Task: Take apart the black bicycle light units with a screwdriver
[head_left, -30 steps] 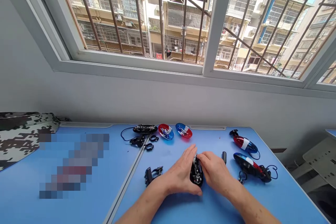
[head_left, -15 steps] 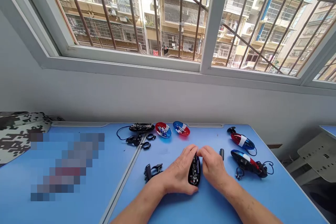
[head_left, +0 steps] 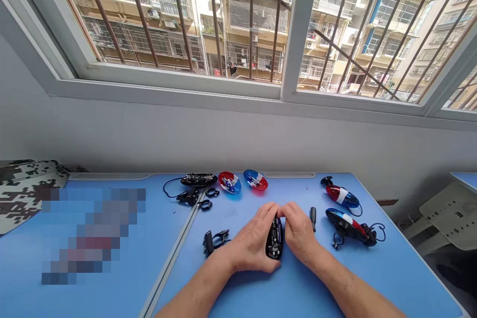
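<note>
My left hand (head_left: 251, 236) is closed around the side of an oval black light housing (head_left: 275, 241), its thumb at the near end. A circuit board with small parts shows on the housing's upward face. My right hand (head_left: 300, 226) is closed in a pinch at the housing's far end, its fingertips against those of my left hand. Whatever lies between the right fingertips is hidden. To the right of this hand is a short black screwdriver-like handle (head_left: 313, 218). Left of my left hand lies a black clamp bracket (head_left: 216, 241).
At the back are another black housing (head_left: 199, 180) with a cable, black ring clamps (head_left: 205, 204), and two red-white-blue lens covers (head_left: 230, 183). Two assembled lights (head_left: 348, 223) with brackets lie on the right. A seam (head_left: 175, 243) crosses the blue table; a blurred patch (head_left: 95, 233) covers its left part.
The whole view has shifted slightly, so everything sits a little further left and up. My right hand's fingers have curled in slightly at the housing's far end; more of the black handle shows.
</note>
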A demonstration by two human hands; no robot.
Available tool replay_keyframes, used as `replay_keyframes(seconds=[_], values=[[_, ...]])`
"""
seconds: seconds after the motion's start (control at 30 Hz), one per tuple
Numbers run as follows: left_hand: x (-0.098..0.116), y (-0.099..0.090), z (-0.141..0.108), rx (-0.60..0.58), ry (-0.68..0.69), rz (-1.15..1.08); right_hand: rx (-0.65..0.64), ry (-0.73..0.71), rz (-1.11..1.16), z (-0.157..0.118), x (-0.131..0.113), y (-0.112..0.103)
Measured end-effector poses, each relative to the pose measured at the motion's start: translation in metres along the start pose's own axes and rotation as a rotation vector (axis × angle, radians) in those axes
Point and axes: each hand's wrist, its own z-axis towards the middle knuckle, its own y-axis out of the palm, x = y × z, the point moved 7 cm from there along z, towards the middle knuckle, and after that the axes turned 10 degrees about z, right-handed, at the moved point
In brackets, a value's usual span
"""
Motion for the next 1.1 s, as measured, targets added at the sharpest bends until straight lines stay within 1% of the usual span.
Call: replay_keyframes(seconds=[0.3, 0.43, 0.63, 0.77, 0.93, 1.1], values=[[0.0023, -0.0028, 0.0012, -0.01, -0.005, 0.001, 0.011, 0.009, 0.07, 0.0, 0.001, -0.0005], [0.0002, -0.0009, 0.0011, -0.01, 0.005, 0.007, 0.013, 0.023, 0.115, -0.0009, 0.0033, 0.0005], [-0.0008, 0.0002, 0.0015, -0.006, 0.03, 0.015, 0.025, 0.021, 0.071, -0.0012, 0.0017, 0.0009], [0.0022, -0.0012, 0.0025, -0.027, 0.027, 0.013, 0.013, 0.045, 0.083, -0.0001, 0.0033, 0.0009], [0.003, -0.0008, 0.0032, -0.022, 0.038, 0.014, 0.022, 0.063, 0.109, 0.0, 0.0019, -0.0003], [-0.0051, -0.0045, 0.0031, 0.0, -0.032, 0.033, -0.016, 0.051, 0.135, -0.0021, -0.0026, 0.0048]])
